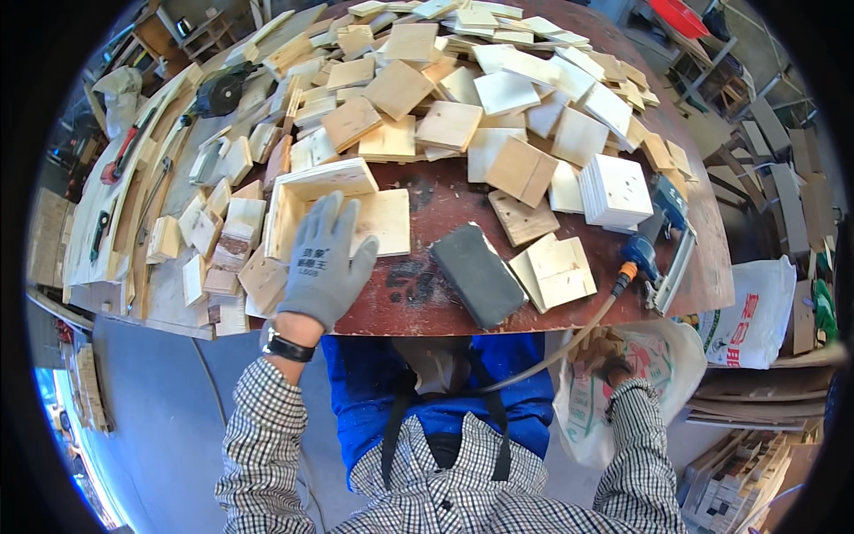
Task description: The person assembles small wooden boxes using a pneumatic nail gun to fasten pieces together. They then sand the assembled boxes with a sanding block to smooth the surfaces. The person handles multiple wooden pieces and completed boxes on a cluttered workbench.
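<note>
Your left hand (325, 262), in a grey knit glove with a black watch at the wrist, reaches forward over the near edge of the counter (418, 294) and lies flat, fingers (331, 218) spread and released, palm down on a partly built wooden box (334, 209). The box sits left of centre on the counter, near you: pale raw plywood, thin square panels joined at right angles, its open side facing up.

Your right hand (605, 356) hangs low at the near right, off the counter, beside a white printed sack (658, 374); its fingers are curled around a bundle of small light wooden pieces (598, 343), though how tightly cannot be told. Both sleeves are black-and-white check cloth.

Just right of the box lies a dark grey rectangular block (476, 274) with a matte, gritty-looking face. Beyond it rest a few loose square panels (556, 270), and a tidy stack of white-edged squares (616, 190) farther right. A blue pneumatic nail gun (654, 254) with an orange fitting and a pale hose lies at the counter's right edge. The far half of the reddish-brown counter is heaped with cut plywood squares (463, 98), smooth-faced and unfinished. Small wooden offcuts (222, 240) cluster at the left.
</note>
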Motion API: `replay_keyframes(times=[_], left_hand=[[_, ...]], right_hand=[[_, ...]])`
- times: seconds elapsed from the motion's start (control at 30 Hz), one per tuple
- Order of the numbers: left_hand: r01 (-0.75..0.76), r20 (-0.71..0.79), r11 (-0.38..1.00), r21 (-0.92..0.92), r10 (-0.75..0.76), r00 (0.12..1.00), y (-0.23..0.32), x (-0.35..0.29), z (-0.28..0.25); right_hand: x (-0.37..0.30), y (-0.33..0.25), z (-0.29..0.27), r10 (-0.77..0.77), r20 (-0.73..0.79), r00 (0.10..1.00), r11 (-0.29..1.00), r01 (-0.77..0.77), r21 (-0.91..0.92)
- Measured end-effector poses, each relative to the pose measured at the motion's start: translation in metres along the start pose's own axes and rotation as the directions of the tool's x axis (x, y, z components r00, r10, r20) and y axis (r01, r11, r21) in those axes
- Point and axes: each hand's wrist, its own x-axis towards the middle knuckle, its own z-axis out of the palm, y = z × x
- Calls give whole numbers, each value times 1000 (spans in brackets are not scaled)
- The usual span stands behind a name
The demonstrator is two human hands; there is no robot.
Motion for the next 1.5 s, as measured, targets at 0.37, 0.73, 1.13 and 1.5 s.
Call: replay_keyframes(times=[0.37,0.73,1.13,1.5], left_hand=[[-67,48,873,-484,103,993,38,-12,15],[-46,-95,994,-96,37,995,37,-29,-11],[-96,-312,992,-79,67,948,43,-56,-57],[45,-513,997,-55,-67,856,12,-57,-46]], right_hand=[[-169,-106,-106,-297,368,881,913,150,379],[-330,-123,-240,-519,-491,699,642,699,316],[-197,-290,-322,-251,-902,350,892,445,-76],[-123,-364,-511,-149,-964,220,924,377,-57]])
